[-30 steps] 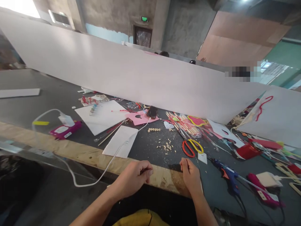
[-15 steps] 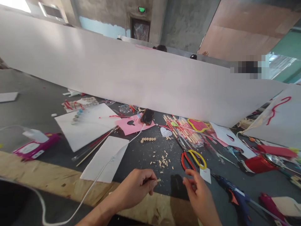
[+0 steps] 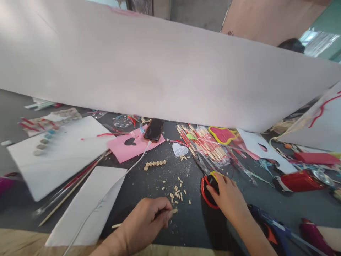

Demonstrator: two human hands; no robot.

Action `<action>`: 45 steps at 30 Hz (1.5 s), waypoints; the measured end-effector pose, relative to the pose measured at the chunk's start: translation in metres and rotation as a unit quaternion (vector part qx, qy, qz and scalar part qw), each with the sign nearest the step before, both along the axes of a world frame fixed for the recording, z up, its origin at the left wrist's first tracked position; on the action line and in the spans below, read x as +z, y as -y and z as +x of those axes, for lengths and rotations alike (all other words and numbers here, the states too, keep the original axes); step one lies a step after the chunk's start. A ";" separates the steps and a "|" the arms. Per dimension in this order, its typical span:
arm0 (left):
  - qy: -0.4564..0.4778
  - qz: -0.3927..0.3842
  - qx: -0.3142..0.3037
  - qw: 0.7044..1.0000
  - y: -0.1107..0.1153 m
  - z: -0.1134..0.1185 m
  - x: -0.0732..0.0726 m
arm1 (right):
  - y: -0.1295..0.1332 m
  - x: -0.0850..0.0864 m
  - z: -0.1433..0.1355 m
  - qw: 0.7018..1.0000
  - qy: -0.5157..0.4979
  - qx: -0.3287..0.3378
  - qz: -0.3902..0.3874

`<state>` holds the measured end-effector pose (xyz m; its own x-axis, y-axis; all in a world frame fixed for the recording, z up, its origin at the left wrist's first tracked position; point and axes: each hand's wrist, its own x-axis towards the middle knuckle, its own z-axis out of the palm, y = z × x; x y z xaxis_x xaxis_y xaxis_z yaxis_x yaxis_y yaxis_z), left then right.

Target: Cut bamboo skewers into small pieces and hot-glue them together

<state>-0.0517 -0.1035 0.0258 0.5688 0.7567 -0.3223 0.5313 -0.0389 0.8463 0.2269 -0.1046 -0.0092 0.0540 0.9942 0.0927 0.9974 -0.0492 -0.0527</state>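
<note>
My left hand (image 3: 149, 220) is closed round a thin wooden stick (image 3: 116, 225); one pale end pokes out past the fingertips and the other shows behind the wrist. Over at the right, my right hand (image 3: 227, 193) has its fingers on the handles of the scissors (image 3: 205, 197), one loop red and one yellow, whose blades point away from me. Short cut stick pieces (image 3: 177, 193) lie scattered between the hands. Beyond them sits a small row of joined stick pieces (image 3: 154, 164) beside a paper heart (image 3: 180, 149).
A phone (image 3: 153, 129) on a white cable lies on pink paper (image 3: 119, 147). Bagged sticks (image 3: 210, 147) are behind the scissors. At the right are a red can (image 3: 301, 180) and a glue gun (image 3: 277, 227). A tall white board (image 3: 165, 71) closes off the back.
My right hand has moved forward onto the scissors' handles. My left hand still grips the stick. The view has tilted down and shifted right.
</note>
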 end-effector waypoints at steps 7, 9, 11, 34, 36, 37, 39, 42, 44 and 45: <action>-0.009 0.010 0.008 1.000 -0.002 -0.001 -0.003 | -0.003 0.017 -0.004 0.996 -0.041 -0.075 -0.016; 0.004 0.012 0.026 1.000 -0.002 -0.005 -0.002 | 0.005 0.023 -0.004 0.983 -0.153 -0.104 -0.007; 0.024 0.002 0.050 0.998 -0.002 -0.007 0.000 | 0.017 0.024 -0.009 0.931 -0.348 -0.108 0.010; 0.204 -0.010 0.172 0.964 0.007 -0.004 0.000 | 0.069 -0.001 -0.077 0.918 -0.330 0.167 -0.145; 0.211 -0.001 0.166 0.963 0.009 -0.003 0.001 | 0.070 0.000 -0.076 0.917 -0.330 0.174 -0.140; 0.215 0.000 0.163 0.963 0.010 -0.003 0.001 | 0.070 0.000 -0.076 0.918 -0.329 0.175 -0.139; 0.216 0.000 0.153 0.964 0.010 -0.001 0.002 | 0.072 -0.001 -0.074 0.918 -0.329 0.175 -0.138; 0.206 0.003 0.148 0.967 0.011 0.000 0.002 | 0.076 -0.003 -0.074 0.914 -0.343 0.174 -0.133; 0.203 0.004 0.142 0.969 0.012 0.001 0.002 | 0.079 -0.004 -0.075 0.907 -0.363 0.171 -0.132; 0.201 0.005 0.138 0.970 0.012 0.001 0.002 | 0.080 -0.005 -0.076 0.904 -0.373 0.166 -0.130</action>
